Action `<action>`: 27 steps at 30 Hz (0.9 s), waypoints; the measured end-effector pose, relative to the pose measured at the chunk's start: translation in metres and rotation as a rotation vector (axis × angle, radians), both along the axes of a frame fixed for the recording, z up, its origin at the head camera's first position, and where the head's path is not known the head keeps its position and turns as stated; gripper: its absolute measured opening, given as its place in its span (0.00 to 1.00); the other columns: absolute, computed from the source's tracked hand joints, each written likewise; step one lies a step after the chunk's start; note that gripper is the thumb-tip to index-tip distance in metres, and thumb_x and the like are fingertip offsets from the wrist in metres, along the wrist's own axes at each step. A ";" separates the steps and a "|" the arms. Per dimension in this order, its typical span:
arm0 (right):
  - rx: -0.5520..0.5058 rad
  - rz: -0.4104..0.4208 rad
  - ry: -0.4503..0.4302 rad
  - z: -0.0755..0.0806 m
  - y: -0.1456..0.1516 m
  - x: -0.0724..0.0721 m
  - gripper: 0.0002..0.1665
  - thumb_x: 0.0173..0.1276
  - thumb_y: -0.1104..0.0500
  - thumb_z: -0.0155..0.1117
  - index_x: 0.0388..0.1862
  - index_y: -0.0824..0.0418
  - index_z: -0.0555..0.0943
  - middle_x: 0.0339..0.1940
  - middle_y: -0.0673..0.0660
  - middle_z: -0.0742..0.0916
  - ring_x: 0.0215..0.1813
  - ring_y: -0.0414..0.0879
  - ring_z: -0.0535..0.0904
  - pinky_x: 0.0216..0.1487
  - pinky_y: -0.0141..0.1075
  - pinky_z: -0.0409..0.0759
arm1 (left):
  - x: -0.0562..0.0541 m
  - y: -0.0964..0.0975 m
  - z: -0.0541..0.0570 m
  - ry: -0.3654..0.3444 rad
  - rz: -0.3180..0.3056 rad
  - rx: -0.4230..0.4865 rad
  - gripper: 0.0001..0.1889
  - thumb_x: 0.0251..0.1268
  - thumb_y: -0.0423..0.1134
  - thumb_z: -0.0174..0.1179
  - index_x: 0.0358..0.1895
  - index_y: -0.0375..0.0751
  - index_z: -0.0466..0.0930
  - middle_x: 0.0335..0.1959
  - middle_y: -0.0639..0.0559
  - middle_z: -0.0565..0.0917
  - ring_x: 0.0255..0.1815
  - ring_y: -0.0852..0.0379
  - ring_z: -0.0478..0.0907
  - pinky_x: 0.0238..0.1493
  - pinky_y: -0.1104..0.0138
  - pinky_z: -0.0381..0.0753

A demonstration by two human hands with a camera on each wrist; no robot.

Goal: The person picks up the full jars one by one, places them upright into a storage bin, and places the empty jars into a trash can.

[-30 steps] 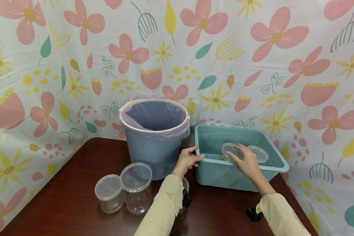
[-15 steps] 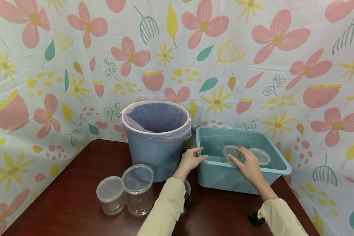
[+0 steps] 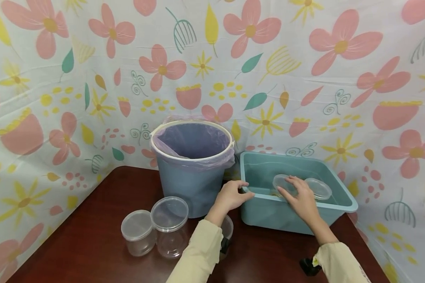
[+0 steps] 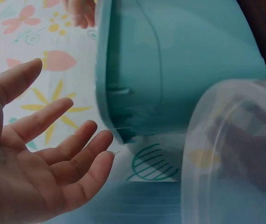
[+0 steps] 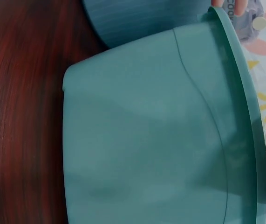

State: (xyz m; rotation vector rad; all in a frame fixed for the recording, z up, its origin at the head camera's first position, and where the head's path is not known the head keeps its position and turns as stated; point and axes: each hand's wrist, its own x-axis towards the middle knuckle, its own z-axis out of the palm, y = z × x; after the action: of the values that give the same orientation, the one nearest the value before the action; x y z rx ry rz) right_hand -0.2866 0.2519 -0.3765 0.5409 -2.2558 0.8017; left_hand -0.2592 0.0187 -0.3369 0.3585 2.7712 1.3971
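A teal plastic tub (image 3: 269,216) stands at the right of the table. My left hand (image 3: 230,195) is at its left front corner, thumb and index finger apart beside the rim; in the left wrist view its fingers (image 4: 84,175) are loosely spread with nothing in them. My right hand (image 3: 301,198) reaches over the front rim, fingers relaxed, overlapping a clear round lidded container (image 3: 282,182) inside the tub. Another clear round lid (image 3: 318,188) lies right of that hand. Small yellowish-brown bits show low in the tub, partly hidden by the rim.
Left of the tub stands a blue bucket (image 3: 191,184) with a purple liner bag. Two clear lidded jars (image 3: 170,214) (image 3: 138,232) are in front of it. Another clear container (image 3: 227,227) is partly hidden by my left forearm. A floral curtain (image 3: 212,70) hangs behind the dark red table (image 3: 99,220).
The head view has turned slightly left, so everything appears farther right. Both hands stay at nearly the same places by the tub.
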 end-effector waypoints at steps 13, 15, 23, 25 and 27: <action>-0.066 0.056 0.040 0.004 -0.024 -0.003 0.23 0.51 0.62 0.69 0.45 0.73 0.77 0.49 0.70 0.77 0.58 0.66 0.64 0.61 0.59 0.48 | 0.021 -0.019 0.001 0.081 -0.026 0.016 0.21 0.57 0.48 0.60 0.53 0.43 0.77 0.49 0.47 0.76 0.51 0.50 0.71 0.44 0.59 0.73; -0.074 0.064 0.047 0.006 -0.029 -0.003 0.23 0.51 0.62 0.69 0.45 0.73 0.77 0.49 0.70 0.77 0.58 0.66 0.64 0.61 0.58 0.48 | 0.025 -0.022 0.001 0.094 -0.023 0.021 0.21 0.57 0.47 0.60 0.52 0.44 0.77 0.48 0.49 0.77 0.50 0.50 0.71 0.44 0.60 0.73; -0.097 0.108 0.074 0.011 -0.054 -0.008 0.24 0.51 0.63 0.69 0.46 0.73 0.77 0.48 0.68 0.78 0.58 0.63 0.66 0.60 0.59 0.51 | 0.041 -0.037 0.000 0.136 -0.012 0.050 0.19 0.57 0.48 0.60 0.51 0.44 0.78 0.46 0.50 0.77 0.49 0.50 0.72 0.45 0.59 0.72; -0.105 0.108 0.075 0.012 -0.060 -0.009 0.24 0.51 0.63 0.69 0.47 0.73 0.77 0.48 0.68 0.78 0.58 0.63 0.66 0.59 0.59 0.52 | 0.045 -0.041 -0.001 0.148 -0.011 0.062 0.20 0.57 0.48 0.60 0.51 0.43 0.78 0.45 0.50 0.77 0.49 0.50 0.72 0.44 0.58 0.72; -0.116 0.112 0.068 0.014 -0.066 -0.011 0.24 0.51 0.62 0.69 0.47 0.73 0.76 0.48 0.68 0.78 0.57 0.63 0.66 0.59 0.58 0.53 | 0.049 -0.045 -0.002 0.172 -0.009 0.070 0.20 0.57 0.47 0.59 0.50 0.42 0.78 0.44 0.50 0.77 0.48 0.50 0.72 0.44 0.57 0.72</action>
State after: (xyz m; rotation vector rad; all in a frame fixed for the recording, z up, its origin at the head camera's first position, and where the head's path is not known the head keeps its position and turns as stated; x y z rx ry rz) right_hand -0.2974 0.1855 -0.3629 0.6342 -2.1172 0.9491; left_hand -0.2104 -0.0265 -0.3393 0.5169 2.8537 1.5339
